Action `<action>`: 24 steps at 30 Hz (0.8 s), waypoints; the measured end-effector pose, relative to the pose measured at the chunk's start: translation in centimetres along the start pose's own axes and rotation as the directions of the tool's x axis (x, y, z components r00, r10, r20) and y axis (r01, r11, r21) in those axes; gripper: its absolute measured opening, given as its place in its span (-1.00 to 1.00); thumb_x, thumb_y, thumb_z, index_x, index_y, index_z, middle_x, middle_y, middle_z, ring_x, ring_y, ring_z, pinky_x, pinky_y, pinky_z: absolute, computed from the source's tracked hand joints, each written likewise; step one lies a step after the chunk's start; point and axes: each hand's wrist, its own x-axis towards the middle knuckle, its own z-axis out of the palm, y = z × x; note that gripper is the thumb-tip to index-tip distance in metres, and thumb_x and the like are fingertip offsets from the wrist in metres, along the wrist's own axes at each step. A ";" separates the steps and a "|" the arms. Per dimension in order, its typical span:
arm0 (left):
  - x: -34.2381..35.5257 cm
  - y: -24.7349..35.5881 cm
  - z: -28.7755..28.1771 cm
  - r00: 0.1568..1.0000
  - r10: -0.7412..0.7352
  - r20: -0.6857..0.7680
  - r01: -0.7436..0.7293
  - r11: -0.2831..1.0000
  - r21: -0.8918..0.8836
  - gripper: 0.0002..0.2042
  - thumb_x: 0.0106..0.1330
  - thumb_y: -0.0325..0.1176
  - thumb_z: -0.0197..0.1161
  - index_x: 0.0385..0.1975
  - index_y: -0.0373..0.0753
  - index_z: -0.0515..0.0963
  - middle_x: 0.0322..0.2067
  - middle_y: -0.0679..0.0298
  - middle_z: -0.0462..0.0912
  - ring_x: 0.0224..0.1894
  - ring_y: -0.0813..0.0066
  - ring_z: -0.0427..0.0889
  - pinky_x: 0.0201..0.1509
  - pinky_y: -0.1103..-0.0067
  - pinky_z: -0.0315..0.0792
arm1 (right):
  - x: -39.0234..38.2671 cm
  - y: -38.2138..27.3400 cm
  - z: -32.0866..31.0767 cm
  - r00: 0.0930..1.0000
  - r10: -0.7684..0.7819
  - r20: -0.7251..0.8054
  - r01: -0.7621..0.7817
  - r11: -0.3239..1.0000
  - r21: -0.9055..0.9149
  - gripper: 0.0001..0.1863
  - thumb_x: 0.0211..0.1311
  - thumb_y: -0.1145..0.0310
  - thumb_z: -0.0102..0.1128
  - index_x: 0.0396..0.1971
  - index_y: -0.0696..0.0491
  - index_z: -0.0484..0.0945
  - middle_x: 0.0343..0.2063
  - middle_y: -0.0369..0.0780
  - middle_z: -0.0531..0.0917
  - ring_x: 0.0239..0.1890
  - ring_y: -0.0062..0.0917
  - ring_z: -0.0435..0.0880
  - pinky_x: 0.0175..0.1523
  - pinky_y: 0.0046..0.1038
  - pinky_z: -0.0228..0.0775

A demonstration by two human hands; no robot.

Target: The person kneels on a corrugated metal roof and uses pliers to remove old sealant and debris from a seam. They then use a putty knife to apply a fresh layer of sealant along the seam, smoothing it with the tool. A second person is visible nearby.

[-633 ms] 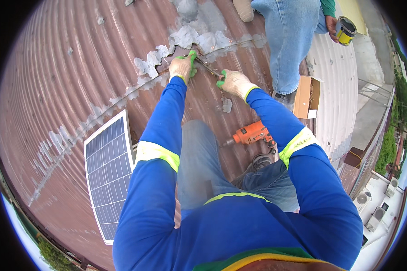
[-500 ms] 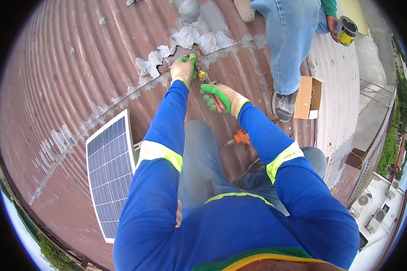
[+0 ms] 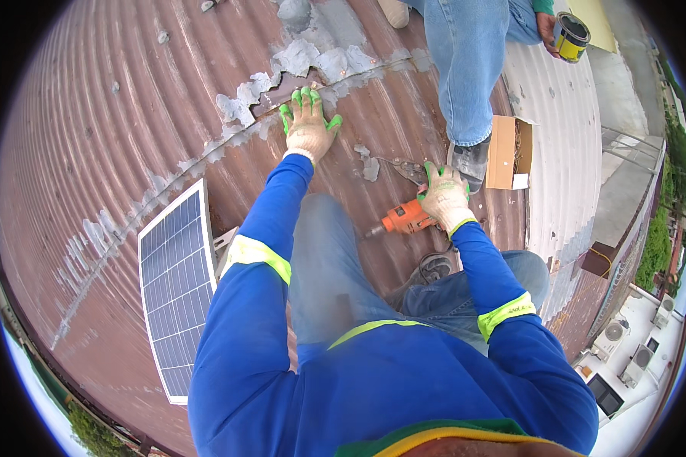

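My left hand [image 3: 309, 129], in a white glove with green fingertips, lies palm down on the brown corrugated roof [image 3: 152, 99]. Its spread fingers reach the seam beside a gap in flaking grey sealant [image 3: 297, 57]. My right hand [image 3: 444, 199], gloved alike, rests back up with fingers stretched out, over the rear of an orange power drill [image 3: 405, 218]. Just ahead of that hand lies a grey metal tool [image 3: 404, 169] that looks like pliers; its handle end is partly hidden by the glove. A loose grey flake [image 3: 369, 164] sits left of the tool.
A solar panel [image 3: 177, 293] leans at my left. At the far right, another person's jeans-clad leg [image 3: 465, 76] and shoe stand beside an open cardboard box [image 3: 503, 152]. That person's hand [image 3: 547, 32] holds an open yellow-and-black can [image 3: 571, 38].
My right hand has moved right and nearer, from the seam with red-handled pliers in it to beside the drill. My left hand has gone from closed fingers to spread flat.
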 end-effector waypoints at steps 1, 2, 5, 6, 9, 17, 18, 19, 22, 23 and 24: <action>0.5 0.2 -0.5 0.993 0.016 0.121 -0.024 0.998 0.064 -0.17 0.49 0.21 0.22 0.59 -0.21 0.23 0.65 0.00 0.09 0.69 -0.06 0.03 0.67 -0.08 0.04 | -0.1 0.1 0.0 1.000 0.031 0.000 -0.031 0.999 0.013 -0.20 0.29 -0.07 0.33 0.48 -0.10 0.36 0.27 0.01 0.54 0.38 -0.06 0.51 0.40 0.08 0.34; 1.0 0.0 -1.1 0.983 0.028 0.182 -0.049 0.992 0.116 -0.18 0.50 0.23 0.17 0.58 -0.22 0.26 0.65 -0.03 0.06 0.68 -0.07 0.05 0.68 -0.03 0.05 | -0.1 -0.1 0.2 0.999 0.052 -0.015 -0.052 0.998 0.043 -0.13 0.26 -0.09 0.36 0.52 -0.10 0.32 0.29 0.02 0.52 0.39 -0.06 0.49 0.41 0.09 0.33; 0.6 -1.5 -3.1 0.928 0.138 0.347 -0.197 0.970 0.142 -0.23 0.49 0.20 0.18 0.54 -0.21 0.32 0.63 -0.01 0.14 0.66 -0.06 0.09 0.68 0.00 0.07 | 0.3 -0.7 1.2 0.998 0.035 -0.051 -0.034 0.999 0.011 0.13 0.08 -0.33 0.40 0.60 -0.07 0.24 0.33 0.11 0.48 0.40 0.01 0.47 0.45 0.08 0.30; 0.1 -2.5 -3.7 0.896 0.193 0.399 -0.221 0.975 0.024 -0.27 0.48 0.15 0.23 0.51 -0.18 0.37 0.59 0.02 0.23 0.66 -0.06 0.11 0.67 0.00 0.08 | 0.3 -0.8 1.5 0.999 0.030 -0.029 -0.029 1.000 0.010 0.15 0.06 -0.31 0.42 0.61 -0.07 0.22 0.35 0.09 0.46 0.43 -0.01 0.43 0.47 0.08 0.27; -3.4 -4.5 -3.9 0.955 0.094 0.282 -0.083 0.995 -0.049 -0.30 0.48 0.16 0.24 0.48 -0.16 0.41 0.55 0.05 0.32 0.65 -0.03 0.15 0.66 0.00 0.11 | 0.5 -0.9 1.9 0.999 0.039 0.036 -0.039 0.999 0.021 0.22 0.00 -0.29 0.44 0.64 -0.06 0.15 0.42 0.07 0.40 0.51 -0.04 0.34 0.53 0.08 0.20; -1.4 -1.1 -0.4 0.995 0.012 0.098 -0.015 0.999 0.036 -0.09 0.52 0.32 0.08 0.66 -0.23 0.09 0.71 0.05 -0.07 0.75 -0.01 -0.23 0.78 0.05 -0.30 | 1.2 -0.1 1.5 0.986 0.013 0.165 -0.025 0.997 0.073 0.36 0.00 -0.45 0.42 0.70 -0.08 0.00 0.59 0.07 0.19 0.66 -0.04 0.13 0.65 0.13 0.00; -2.0 -0.3 -0.5 0.993 0.031 0.117 -0.037 0.998 0.044 -0.15 0.53 0.28 0.11 0.62 -0.22 0.19 0.67 0.04 0.06 0.73 0.02 -0.10 0.77 0.07 -0.21 | 1.2 0.0 1.7 0.982 0.014 0.187 -0.026 0.998 0.060 0.37 0.00 -0.47 0.42 0.70 -0.08 0.00 0.60 0.07 0.18 0.67 -0.04 0.11 0.65 0.13 -0.01; -2.3 -0.3 -1.0 0.972 0.061 0.228 -0.069 0.997 0.029 -0.17 0.52 0.26 0.13 0.60 -0.21 0.23 0.65 0.04 0.12 0.72 0.03 -0.05 0.77 0.07 -0.17 | 1.3 0.0 1.9 0.987 0.001 0.162 -0.011 0.998 0.061 0.37 -0.01 -0.46 0.42 0.70 -0.08 0.00 0.60 0.06 0.17 0.67 -0.04 0.11 0.66 0.13 -0.02; -2.0 -1.7 -2.9 0.698 0.252 0.670 -0.116 0.963 -0.242 -0.26 0.51 0.22 0.19 0.50 -0.19 0.38 0.55 0.03 0.32 0.65 0.03 0.17 0.74 0.07 -0.01 | 1.6 -0.1 2.3 0.987 0.008 0.161 -0.018 0.998 0.058 0.39 -0.03 -0.47 0.45 0.70 -0.08 -0.01 0.61 0.06 0.15 0.67 -0.03 0.11 0.66 0.16 -0.03; -2.0 -1.9 -3.5 0.828 0.219 0.516 -0.148 0.973 -0.175 -0.25 0.51 0.22 0.19 0.51 -0.19 0.36 0.56 0.02 0.31 0.65 0.02 0.16 0.74 0.08 -0.02 | 1.7 0.0 2.3 0.985 0.009 0.170 -0.019 0.998 0.056 0.40 -0.04 -0.48 0.45 0.70 -0.08 -0.02 0.62 0.06 0.14 0.67 -0.02 0.11 0.66 0.18 -0.03; -1.5 -2.1 -4.0 0.935 0.199 0.293 -0.173 0.979 -0.111 -0.24 0.50 0.23 0.18 0.52 -0.19 0.35 0.56 0.02 0.30 0.66 0.02 0.15 0.74 0.08 -0.02 | 1.8 0.0 2.3 0.983 0.005 0.181 -0.016 0.998 0.057 0.41 -0.04 -0.49 0.46 0.71 -0.09 -0.02 0.63 0.05 0.12 0.67 -0.01 0.11 0.65 0.20 -0.02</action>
